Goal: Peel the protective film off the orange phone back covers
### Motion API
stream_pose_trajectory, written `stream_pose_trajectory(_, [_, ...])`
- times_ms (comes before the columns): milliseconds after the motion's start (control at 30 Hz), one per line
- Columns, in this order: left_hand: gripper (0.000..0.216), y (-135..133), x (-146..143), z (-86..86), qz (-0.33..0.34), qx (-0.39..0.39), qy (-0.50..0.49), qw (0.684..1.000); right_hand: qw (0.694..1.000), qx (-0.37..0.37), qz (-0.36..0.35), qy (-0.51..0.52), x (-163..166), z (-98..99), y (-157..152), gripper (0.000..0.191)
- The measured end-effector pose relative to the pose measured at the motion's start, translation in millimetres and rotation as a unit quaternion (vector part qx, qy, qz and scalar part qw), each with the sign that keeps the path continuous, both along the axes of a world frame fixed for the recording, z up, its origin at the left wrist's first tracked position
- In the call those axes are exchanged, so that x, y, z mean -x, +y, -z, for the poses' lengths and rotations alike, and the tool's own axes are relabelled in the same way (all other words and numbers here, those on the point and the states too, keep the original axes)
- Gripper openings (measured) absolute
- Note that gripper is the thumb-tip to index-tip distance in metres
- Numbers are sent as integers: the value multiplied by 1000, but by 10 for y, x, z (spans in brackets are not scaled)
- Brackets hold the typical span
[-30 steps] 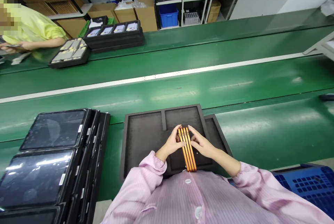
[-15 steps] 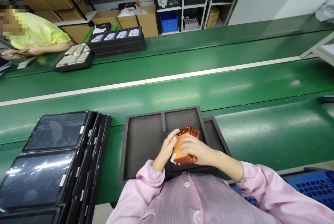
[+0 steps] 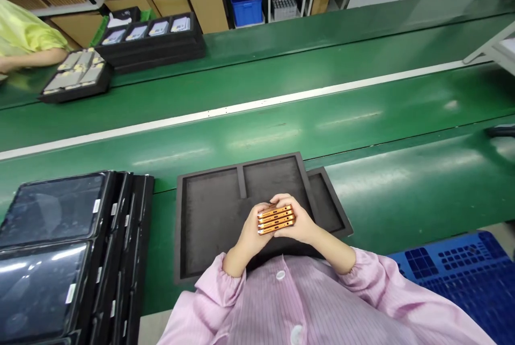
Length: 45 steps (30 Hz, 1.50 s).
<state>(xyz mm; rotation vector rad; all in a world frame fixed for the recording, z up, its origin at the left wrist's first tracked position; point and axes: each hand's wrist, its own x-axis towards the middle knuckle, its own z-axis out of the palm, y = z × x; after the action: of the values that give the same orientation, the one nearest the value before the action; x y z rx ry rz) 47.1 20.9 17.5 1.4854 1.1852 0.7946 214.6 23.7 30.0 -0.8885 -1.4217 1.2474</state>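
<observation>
Between my two hands is a stack of several orange smartphones (image 3: pixel 276 220), their short edges with ports and speaker holes facing me. My left hand (image 3: pixel 252 229) is closed round the left end of the stack. From the right, my right hand (image 3: pixel 300 221) grips the other end, its fingers over the top and its thumb low down. Both hands are above a black foam tray (image 3: pixel 209 216) with a divider at its far side. Part of another black tray (image 3: pixel 328 200) sticks out from under it on the right. The phones' far sides are hidden by my fingers.
Stacked black trays with dark-screened tablets (image 3: pixel 52 208) stand at my left. Across the green bench (image 3: pixel 257 136) are a tray of grey parts (image 3: pixel 76 74), a longer black tray stack (image 3: pixel 153 47) and a person's yellow sleeve (image 3: pixel 28 28). A blue crate (image 3: pixel 454 264) sits low at right.
The phone stack has turned so its port edges face me. My right hand has shifted from lying over the phones to gripping their right end. The view has tilted down and moved right.
</observation>
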Motion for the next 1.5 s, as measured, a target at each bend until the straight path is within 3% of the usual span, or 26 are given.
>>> stream_pose_trajectory(600, [41, -83, -6, 37, 27, -122, 14, 992, 994, -84, -56, -42, -121, -27, -44, 54])
stream_pose_trajectory(1200, [39, -163, -20, 71, 24, -118, -27, 992, 991, -105, -69, -51, -162, -53, -72, 51])
stream_pose_trajectory(1500, [46, -190, -37, 113, 21, -139, 4, 990, 991, -93, -80, -45, -176, -64, -100, 51])
